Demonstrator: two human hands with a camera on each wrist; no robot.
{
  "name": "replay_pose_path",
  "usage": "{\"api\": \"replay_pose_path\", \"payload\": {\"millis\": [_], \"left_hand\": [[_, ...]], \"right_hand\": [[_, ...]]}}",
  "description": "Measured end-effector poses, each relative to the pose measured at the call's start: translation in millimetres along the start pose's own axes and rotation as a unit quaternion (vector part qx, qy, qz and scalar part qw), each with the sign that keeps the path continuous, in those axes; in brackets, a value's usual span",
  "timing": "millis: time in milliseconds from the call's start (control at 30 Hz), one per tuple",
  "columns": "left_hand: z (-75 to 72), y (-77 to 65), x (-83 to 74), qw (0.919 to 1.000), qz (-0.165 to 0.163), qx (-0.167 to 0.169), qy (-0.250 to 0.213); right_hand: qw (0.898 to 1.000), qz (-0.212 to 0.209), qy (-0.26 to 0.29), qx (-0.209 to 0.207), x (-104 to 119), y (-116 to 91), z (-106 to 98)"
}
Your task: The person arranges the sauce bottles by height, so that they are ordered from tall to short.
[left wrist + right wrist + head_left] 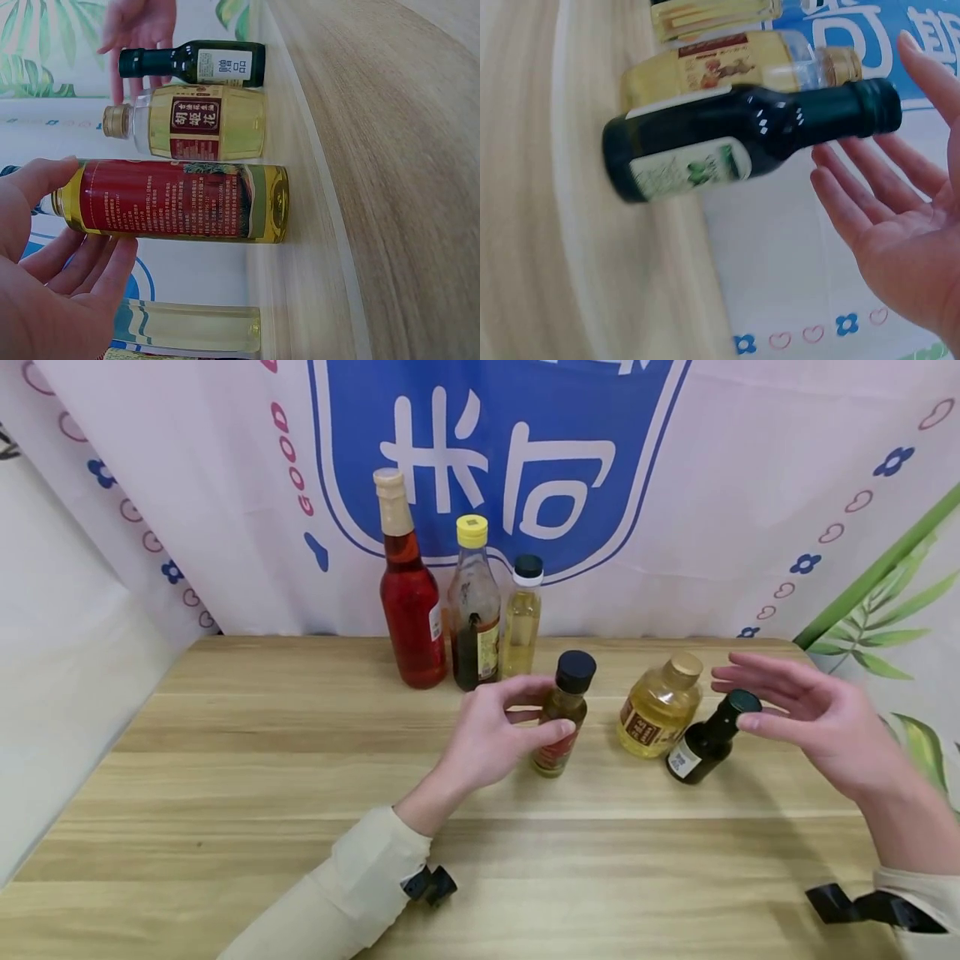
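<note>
My left hand [491, 731] holds a slim oil bottle [165, 199] with a red label and black cap, its thumb on one side and its fingers on the other. That bottle stands upright in the middle of the table. To the right, my right hand [832, 727] hovers at the neck of a small dark green bottle [697, 142] with a pale label, fingers extended and spread apart. Between the two is a squat bottle of yellow oil [660, 710] with a gold cap, close beside the green one.
At the back of the wooden table [247, 777] stand a tall red bottle [412, 610], a yellow-capped bottle of dark liquid [467, 643] and a slim bottle of pale oil [522, 618]. A printed cloth [225, 502] hangs behind the table's far edge.
</note>
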State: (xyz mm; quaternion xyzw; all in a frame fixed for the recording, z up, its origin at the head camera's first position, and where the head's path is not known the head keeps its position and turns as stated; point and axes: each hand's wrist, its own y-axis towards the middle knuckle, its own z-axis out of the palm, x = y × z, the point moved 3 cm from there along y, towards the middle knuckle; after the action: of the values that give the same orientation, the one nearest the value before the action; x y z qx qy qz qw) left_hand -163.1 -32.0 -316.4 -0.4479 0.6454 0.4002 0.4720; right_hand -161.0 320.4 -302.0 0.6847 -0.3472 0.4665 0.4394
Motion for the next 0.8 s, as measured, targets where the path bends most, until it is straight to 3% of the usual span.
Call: {"api": "replay_pose_path", "payload": {"millis": [233, 467, 800], "left_hand": [[0.5, -0.1, 1.7, 1.0000, 0.000, -0.001, -0.002], [-0.5, -0.8, 1.3, 1.0000, 0.000, -0.002, -0.004], [-0.2, -1.6, 1.1, 1.0000, -0.003, 0.003, 0.004]], "right_hand": [[0.999, 0.027, -0.025, -0.009, -14.0, -9.2, -5.1], [0.999, 0.039, 0.014, -0.017, -29.1, -10.9, -8.1], [0.996, 0.068, -0.027, -0.051, -36.2, -11.5, -3.8]]}}
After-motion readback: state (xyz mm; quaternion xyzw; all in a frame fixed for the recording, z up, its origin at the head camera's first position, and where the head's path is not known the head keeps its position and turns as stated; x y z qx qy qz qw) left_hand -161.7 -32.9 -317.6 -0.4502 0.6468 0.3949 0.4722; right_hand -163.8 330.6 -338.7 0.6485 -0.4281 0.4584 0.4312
